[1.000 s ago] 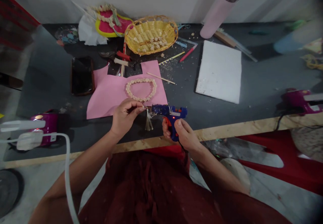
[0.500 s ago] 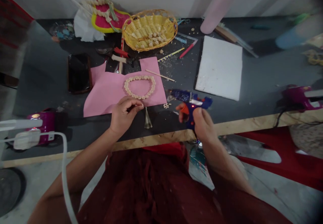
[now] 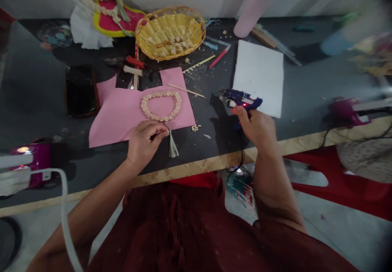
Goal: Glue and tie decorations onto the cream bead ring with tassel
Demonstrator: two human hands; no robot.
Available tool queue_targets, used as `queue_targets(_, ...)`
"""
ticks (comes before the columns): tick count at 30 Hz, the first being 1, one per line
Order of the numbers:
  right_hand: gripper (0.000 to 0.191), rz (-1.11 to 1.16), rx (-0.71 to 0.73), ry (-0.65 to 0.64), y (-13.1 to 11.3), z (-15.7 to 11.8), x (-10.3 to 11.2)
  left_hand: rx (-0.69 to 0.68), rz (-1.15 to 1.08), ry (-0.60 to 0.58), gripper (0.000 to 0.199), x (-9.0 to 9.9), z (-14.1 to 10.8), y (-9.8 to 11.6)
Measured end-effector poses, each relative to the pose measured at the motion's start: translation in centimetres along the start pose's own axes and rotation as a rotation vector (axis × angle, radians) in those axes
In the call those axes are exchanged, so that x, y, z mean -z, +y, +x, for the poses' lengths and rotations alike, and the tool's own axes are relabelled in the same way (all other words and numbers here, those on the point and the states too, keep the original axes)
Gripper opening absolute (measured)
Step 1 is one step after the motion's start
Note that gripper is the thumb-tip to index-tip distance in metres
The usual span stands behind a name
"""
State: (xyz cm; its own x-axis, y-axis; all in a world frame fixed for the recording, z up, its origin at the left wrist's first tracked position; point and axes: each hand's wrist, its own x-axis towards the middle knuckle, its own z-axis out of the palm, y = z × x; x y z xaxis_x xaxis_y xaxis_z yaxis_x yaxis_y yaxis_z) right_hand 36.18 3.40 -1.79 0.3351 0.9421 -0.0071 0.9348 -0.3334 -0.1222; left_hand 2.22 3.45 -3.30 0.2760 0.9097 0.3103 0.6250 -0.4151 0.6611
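Note:
My left hand (image 3: 147,143) pinches the top of a pale green tassel (image 3: 173,146) between thumb and forefinger. The tassel hangs just below a ring of small cream beads or flowers (image 3: 161,94), which lies on a pink sheet (image 3: 114,117). In my right hand (image 3: 259,127) is a dark blue glue gun (image 3: 241,97) with a lit red light, its nozzle pointing left. It is held over the dark table, beside the white board. A few short wooden bits (image 3: 195,128) lie between my two hands.
A yellow wicker basket (image 3: 143,39) with small cream pieces stands at the back. Around it are pliers (image 3: 133,70), a red pen (image 3: 219,56), a thin stick (image 3: 186,90), a phone (image 3: 81,91) and a white board (image 3: 260,68). A pink bottle (image 3: 252,8) stands behind. Purple power sockets (image 3: 346,110) sit at the edge.
My right hand has carried the glue gun up and to the right, away from the tassel, towards the white board. My left hand keeps its pinch. The whole view has shifted slightly.

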Motion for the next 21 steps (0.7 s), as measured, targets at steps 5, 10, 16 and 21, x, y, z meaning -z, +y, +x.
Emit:
queue_targets(5,0.065,0.020,-0.059,-0.063,0.5,0.4,0.5,-0.010,0.004,-0.006,0.007,0.0,0.0,-0.1)
queue_targets(10,0.064,0.273,-0.118,-0.004,2.4,1.0,0.9,-0.017,0.012,-0.009,0.007,0.0,0.0,-0.1)
queue_targets(16,0.050,0.167,-0.118,0.245,6.3,4.5,1.5,-0.024,0.000,-0.014,0.010,-0.1,0.0,-0.2)
queue_targets(21,0.049,0.206,-0.129,0.156,6.2,5.8,1.5,-0.028,-0.012,-0.009,0.010,-0.2,0.1,-0.2)
